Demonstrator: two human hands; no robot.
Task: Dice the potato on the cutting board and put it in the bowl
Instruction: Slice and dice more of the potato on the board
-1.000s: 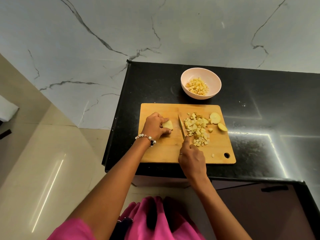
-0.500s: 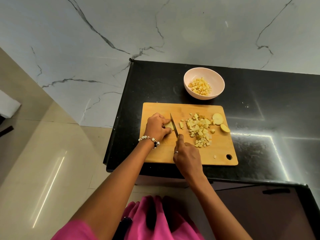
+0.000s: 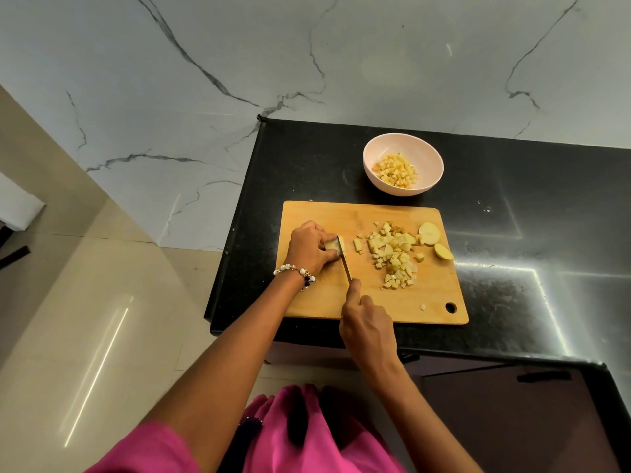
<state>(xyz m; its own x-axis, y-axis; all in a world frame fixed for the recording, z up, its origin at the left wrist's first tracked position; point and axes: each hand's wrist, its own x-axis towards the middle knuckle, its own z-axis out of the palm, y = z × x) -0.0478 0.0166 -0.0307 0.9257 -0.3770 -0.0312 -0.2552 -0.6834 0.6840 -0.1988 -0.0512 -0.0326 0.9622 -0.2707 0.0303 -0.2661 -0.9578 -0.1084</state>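
In the head view, a wooden cutting board [image 3: 372, 302] lies on a black counter [image 3: 512, 233], with a pink bowl [image 3: 431, 152] of diced potato beyond it. A potato piece [image 3: 332, 246] is pinched under the curled fingers of the left hand [image 3: 312, 247]. A knife [image 3: 345, 259] is gripped by the right hand [image 3: 368, 331], forefinger laid along the spine, blade against the piece. A diced heap [image 3: 392, 254] and two slices [image 3: 429, 232] sit to the right. The knife handle is hidden in the fist.
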